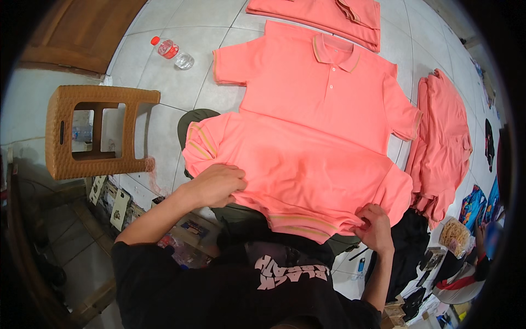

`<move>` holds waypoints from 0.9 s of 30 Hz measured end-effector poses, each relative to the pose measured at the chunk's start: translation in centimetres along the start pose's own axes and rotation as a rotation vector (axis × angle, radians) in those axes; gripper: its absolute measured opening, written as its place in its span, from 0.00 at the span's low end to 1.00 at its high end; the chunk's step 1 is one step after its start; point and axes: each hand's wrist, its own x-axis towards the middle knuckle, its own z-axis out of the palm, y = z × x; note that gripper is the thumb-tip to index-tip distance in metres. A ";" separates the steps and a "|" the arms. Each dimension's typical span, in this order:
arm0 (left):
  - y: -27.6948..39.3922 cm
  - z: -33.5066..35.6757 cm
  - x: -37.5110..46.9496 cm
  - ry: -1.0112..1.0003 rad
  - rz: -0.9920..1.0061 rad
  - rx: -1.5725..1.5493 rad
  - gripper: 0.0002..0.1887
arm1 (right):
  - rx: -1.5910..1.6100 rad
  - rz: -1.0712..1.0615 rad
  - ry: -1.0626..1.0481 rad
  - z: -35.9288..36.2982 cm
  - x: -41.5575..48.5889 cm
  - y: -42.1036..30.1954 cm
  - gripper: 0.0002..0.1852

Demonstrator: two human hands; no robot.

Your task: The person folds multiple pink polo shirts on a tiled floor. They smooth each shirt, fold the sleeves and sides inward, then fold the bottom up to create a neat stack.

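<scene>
A coral polo shirt (304, 164) lies over my lap, its striped collar towards my body. My left hand (220, 185) grips its shoulder edge at the left, beside a bunched sleeve with striped trim. At the right, my right hand (374, 226) pinches the same shirt's shoulder edge, right of the collar. Beyond it a second coral polo shirt (312, 94) is spread on the tiled floor, front up, its collar at the far end and its hem hidden under the nearer shirt.
Folded coral garments (320, 18) lie at the far end, and a coral pile (441, 144) at the right. A plastic bottle (167, 48) lies on the floor at the left, near a brown plastic stool (141, 164). A bag of yellowish strips (454, 234) stands at the right.
</scene>
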 end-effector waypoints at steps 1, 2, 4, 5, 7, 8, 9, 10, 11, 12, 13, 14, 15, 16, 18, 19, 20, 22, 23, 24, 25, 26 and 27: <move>-0.3 0.3 -0.3 0.051 0.025 0.000 0.13 | -0.090 -0.054 0.040 0.4 0.1 0.0 0.19; -0.7 0.4 -0.7 0.030 0.000 0.011 0.13 | -0.093 0.007 0.017 0.6 0.2 0.2 0.19; -1.0 0.1 -1.7 0.249 0.020 -0.151 0.11 | -0.053 -0.040 0.000 0.5 0.0 0.7 0.18; -1.2 -0.3 -2.2 0.332 0.006 -0.224 0.11 | -0.054 -0.022 -0.024 0.3 0.1 1.0 0.18; -1.6 -1.6 -3.0 0.314 -0.049 -0.401 0.09 | -0.022 -0.018 -0.059 0.0 0.1 1.6 0.16; -1.7 -2.3 -3.2 0.310 -0.067 -0.496 0.09 | -0.001 -0.001 -0.078 -0.2 0.1 1.8 0.15; -1.7 -2.9 -3.3 0.317 -0.110 -0.509 0.08 | 0.054 0.020 -0.076 -0.3 0.1 2.1 0.14; -1.8 -3.5 -3.4 0.334 -0.143 -0.529 0.06 | 0.116 0.041 -0.070 -0.4 0.2 2.4 0.13; -1.8 -3.9 -3.2 0.351 -0.175 -0.548 0.05 | 0.178 0.063 -0.063 -0.6 0.3 2.7 0.12; -1.6 -4.1 -3.1 0.381 -0.218 -0.536 0.03 | 0.240 0.107 -0.066 -1.0 0.3 3.0 0.11; -1.3 -4.1 -2.7 0.483 -0.253 -0.565 0.02 | 0.302 0.153 -0.068 -1.4 0.3 3.4 0.10; -0.8 -3.9 -2.2 0.586 -0.289 -0.593 0.02 | 0.368 0.258 -0.084 -1.8 0.5 3.8 0.09; -0.4 -3.7 -1.8 0.691 -0.328 -0.622 0.02 | 0.338 0.186 0.114 -2.3 0.7 4.2 0.08; 0.0 -3.8 -1.7 0.717 -0.388 -0.745 0.02 | 0.310 0.175 0.292 -2.9 0.8 4.5 0.07; 0.5 -4.0 -0.5 0.866 -0.361 -0.750 0.02 | 0.317 0.169 0.599 -4.0 1.7 4.8 0.05; 0.6 -4.5 0.2 0.940 -0.347 -0.760 0.02 | 0.354 0.175 0.729 -4.5 2.4 4.9 0.05; 0.5 -5.2 0.9 0.971 -0.328 -0.745 0.02 | 0.405 0.167 0.857 -5.3 3.4 5.0 0.05; -0.1 -7.1 2.4 1.038 -0.251 -0.721 0.02 | 0.273 0.161 0.742 -8.5 5.0 5.2 0.05; -0.8 -8.3 3.2 1.026 -0.269 -0.664 0.02 | 0.215 0.155 0.678 -10.3 5.9 5.3 0.05; -1.6 -9.8 3.9 1.015 -0.256 -0.617 0.02 | 0.067 0.063 0.696 -11.8 7.3 5.5 0.07; -2.5 -11.3 4.6 1.006 -0.244 -0.570 0.03 | 0.108 0.043 0.670 -13.6 8.9 5.8 0.08; -3.6 -12.9 5.3 0.970 -0.260 -0.467 0.04 | 0.151 0.021 0.644 -15.5 10.6 6.2 0.09; -5.0 -14.4 6.6 0.965 -0.239 -0.382 0.05 | 0.226 -0.013 0.612 -17.0 12.5 6.6 0.10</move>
